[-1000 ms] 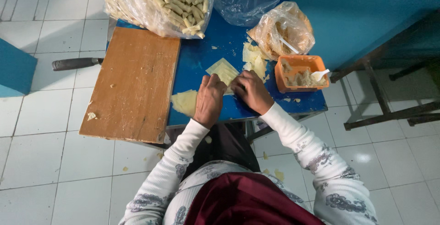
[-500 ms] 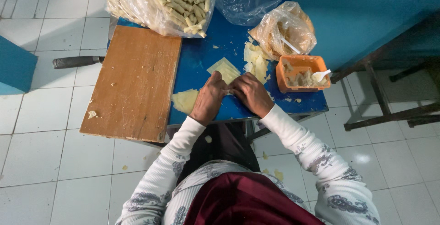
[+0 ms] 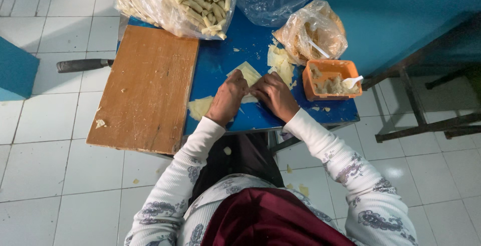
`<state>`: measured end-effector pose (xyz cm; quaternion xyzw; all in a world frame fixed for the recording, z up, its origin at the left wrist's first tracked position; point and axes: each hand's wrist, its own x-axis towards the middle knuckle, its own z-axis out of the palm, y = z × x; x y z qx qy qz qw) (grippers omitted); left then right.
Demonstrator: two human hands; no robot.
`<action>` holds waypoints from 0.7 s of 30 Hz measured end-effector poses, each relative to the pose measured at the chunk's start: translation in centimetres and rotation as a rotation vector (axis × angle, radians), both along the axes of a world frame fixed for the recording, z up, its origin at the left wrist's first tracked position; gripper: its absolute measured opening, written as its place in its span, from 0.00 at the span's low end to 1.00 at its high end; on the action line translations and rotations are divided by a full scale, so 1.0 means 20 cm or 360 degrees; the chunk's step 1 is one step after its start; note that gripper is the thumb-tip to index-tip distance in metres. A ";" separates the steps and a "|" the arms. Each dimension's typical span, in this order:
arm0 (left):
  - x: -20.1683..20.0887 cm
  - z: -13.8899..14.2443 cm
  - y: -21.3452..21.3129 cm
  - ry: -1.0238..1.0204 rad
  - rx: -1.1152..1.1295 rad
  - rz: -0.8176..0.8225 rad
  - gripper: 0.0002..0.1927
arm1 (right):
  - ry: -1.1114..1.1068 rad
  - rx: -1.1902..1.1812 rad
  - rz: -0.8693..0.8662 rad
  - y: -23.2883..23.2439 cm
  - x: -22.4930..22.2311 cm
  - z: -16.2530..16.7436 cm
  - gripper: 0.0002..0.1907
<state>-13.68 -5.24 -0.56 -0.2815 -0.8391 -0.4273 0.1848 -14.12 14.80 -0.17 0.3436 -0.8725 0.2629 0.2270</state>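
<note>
Hands meet on the table: left hand (image 3: 228, 98) and right hand (image 3: 274, 95) pinch a pale wrapper (image 3: 247, 72), rolling it shut.

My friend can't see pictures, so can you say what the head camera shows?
Seen from above, a person's left hand and right hand press on a pale wrapper sheet on a small blue table. Nearby are a wooden board, a plastic bag of rolled sticks and an orange tub of filling.

Pale yellow wrapper (image 3: 249, 71), blue table (image 3: 228, 65), orange tub (image 3: 328, 70), brown board (image 3: 145, 88).
</note>
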 end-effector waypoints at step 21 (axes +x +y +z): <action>0.15 0.03 0.04 -0.0054 -0.0087 0.0349 0.11 | 0.0390 0.0397 -0.0299 -0.04 0.11 -0.05 0.23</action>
